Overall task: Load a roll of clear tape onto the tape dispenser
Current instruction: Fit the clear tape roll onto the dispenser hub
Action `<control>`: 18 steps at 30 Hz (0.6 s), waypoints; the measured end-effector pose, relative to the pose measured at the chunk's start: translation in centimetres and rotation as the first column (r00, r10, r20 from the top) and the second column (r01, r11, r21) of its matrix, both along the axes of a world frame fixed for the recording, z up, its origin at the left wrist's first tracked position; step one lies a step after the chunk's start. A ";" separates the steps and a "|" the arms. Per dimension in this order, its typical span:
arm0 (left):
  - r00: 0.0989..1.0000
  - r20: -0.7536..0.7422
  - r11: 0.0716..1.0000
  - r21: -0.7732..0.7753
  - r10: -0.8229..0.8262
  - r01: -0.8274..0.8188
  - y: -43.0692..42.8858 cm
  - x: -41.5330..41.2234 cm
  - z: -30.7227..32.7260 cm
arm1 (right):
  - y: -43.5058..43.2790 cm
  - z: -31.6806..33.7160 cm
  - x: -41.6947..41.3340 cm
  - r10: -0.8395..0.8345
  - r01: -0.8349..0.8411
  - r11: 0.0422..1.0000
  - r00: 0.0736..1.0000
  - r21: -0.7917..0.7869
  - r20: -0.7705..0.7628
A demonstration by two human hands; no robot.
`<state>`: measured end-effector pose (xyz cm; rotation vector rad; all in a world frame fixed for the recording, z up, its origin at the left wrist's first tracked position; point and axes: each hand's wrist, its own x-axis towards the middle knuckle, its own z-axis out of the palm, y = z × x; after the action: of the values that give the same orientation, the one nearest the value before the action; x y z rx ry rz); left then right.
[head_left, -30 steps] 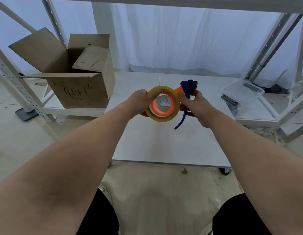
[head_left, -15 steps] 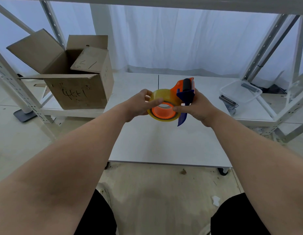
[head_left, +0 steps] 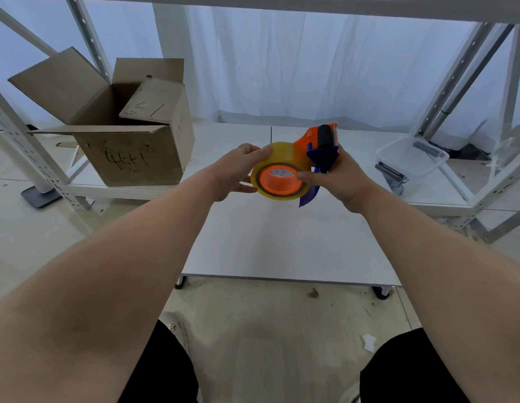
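Since a second ago the tape roll [head_left: 277,162] and dispenser [head_left: 322,154] have tipped from facing me to lying flatter, roller [head_left: 324,135] pointing away, both held above the table [head_left: 282,242]. My left hand [head_left: 235,170] grips the roll's outer rim, while my right hand [head_left: 337,177] holds the dispenser, thumb pressing the roll, which sits around the orange hub [head_left: 279,181]. Seating looks nearly done to me; next the free end needs finding and leading under the roller.

Open cardboard box [head_left: 131,152] sitting left of the white worktop [head_left: 282,242], clear plastic tub [head_left: 410,158] right of it, white curtain [head_left: 311,68] behind.
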<state>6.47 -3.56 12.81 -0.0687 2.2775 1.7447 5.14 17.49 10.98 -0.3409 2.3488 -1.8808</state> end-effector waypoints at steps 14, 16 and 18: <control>1.000 0.009 0.998 0.048 0.030 -0.030 0.6 -0.2 0.4 | -0.5 1.4 0.4 0.125 -0.114 0.984 0.990 -0.139 0.071; 0.999 -0.015 0.999 0.032 0.032 -0.032 0.6 -0.3 0.4 | -0.7 1.5 0.6 0.129 -0.121 0.987 0.989 -0.108 0.072; 0.998 -0.041 0.998 0.023 0.052 -0.051 0.5 -0.1 0.6 | -0.9 1.5 0.7 0.121 -0.114 0.990 0.990 -0.086 0.077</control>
<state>6.33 -3.01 13.42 -0.0891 2.3050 1.8127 5.83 16.63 12.48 -0.3926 2.1554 -1.9012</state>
